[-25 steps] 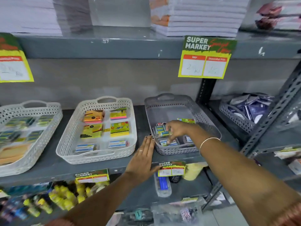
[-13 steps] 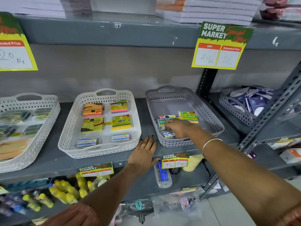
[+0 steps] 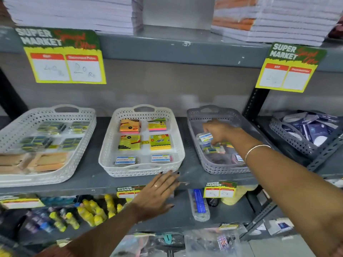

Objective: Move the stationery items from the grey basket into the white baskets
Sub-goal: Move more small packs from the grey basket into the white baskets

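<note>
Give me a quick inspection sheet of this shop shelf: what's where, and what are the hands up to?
Surface: grey metal shelf, baskets in a row on it.
Job's things: grey basket holds a few small packs at its near end; middle white basket holds six packs in two columns; left white basket holds dark packs and wooden pieces.
Clutter: another grey basket of dark packets in the next bay; yellow bottles below.
Hands: right hand in the grey basket, gripping a small pack; left hand flat on the shelf edge, empty.
Cables: nothing seen.
Surroundings: price tags, paper stacks above.
</note>
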{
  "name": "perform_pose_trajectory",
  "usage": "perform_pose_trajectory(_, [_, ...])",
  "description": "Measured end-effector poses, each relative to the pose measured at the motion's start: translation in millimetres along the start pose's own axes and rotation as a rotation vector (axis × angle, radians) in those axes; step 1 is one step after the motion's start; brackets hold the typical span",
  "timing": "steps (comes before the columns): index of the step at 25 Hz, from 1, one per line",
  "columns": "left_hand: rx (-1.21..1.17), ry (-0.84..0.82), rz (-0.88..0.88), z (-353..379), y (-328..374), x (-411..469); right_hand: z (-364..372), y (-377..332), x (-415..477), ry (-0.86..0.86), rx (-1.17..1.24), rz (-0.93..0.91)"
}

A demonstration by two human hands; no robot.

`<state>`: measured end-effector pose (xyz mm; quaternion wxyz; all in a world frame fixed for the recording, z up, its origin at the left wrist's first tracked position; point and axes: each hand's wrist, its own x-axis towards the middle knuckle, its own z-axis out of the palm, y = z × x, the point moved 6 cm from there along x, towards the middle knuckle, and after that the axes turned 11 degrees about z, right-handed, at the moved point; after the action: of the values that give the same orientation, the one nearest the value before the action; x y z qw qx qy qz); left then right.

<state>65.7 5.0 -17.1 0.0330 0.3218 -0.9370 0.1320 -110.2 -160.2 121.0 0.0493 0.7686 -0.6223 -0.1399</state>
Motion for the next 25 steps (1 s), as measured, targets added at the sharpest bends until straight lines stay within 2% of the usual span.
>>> perform_pose_trajectory(4, [-0.070,-0.027,-0.251,2,-34,-86,-37,-19,14,0.080,-0.010,0.017])
perform_pose_trajectory(10, [-0.126,-0.089,-0.603,-5,-89,-152,-53,-115,24,0.048,0.162,-0.157])
perform_pose_trajectory(15, [-0.085,-0.228,-0.684,2,-121,-148,-17,-155,23,-0.112,0.129,-0.208])
perform_pose_trajectory(25, [-0.112,-0.153,-0.689,11,-133,-150,19,-170,11,-0.185,0.049,-0.214])
